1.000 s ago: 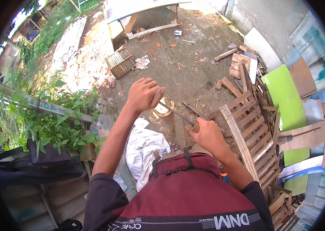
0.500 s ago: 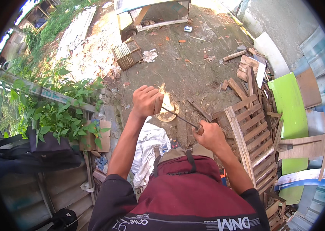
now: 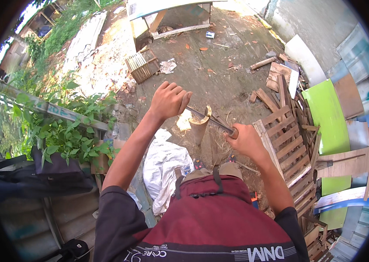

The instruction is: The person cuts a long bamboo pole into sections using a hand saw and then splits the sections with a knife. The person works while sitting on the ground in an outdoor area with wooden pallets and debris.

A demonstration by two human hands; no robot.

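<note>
My left hand [image 3: 170, 101] is closed in a fist round the far end of a long, narrow dark metal tool [image 3: 220, 124]. Its wooden handle [image 3: 234, 132] sits in my right hand [image 3: 246, 140], with the fingers wrapped round it. The tool slants down from left to right in front of my body. It passes across the top of an upright, hollow piece of bamboo [image 3: 199, 131], whose pale rim looks uneven. I cannot tell whether the metal touches the bamboo. The bamboo's lower end is near my feet.
White crumpled cloth [image 3: 165, 166] lies left of my legs. A slatted wooden frame [image 3: 287, 146] and scrap wood [image 3: 276, 98] stand at the right, near a green panel [image 3: 326, 115]. Leafy plants [image 3: 73, 135] and a black bag [image 3: 40, 183] are at the left; a small slatted crate [image 3: 138, 67] lies farther off.
The bamboo top now shows higher and right of where the pale round end was, between my hands. My left hand has moved slightly up, and my right slightly right and lower on the tool.
</note>
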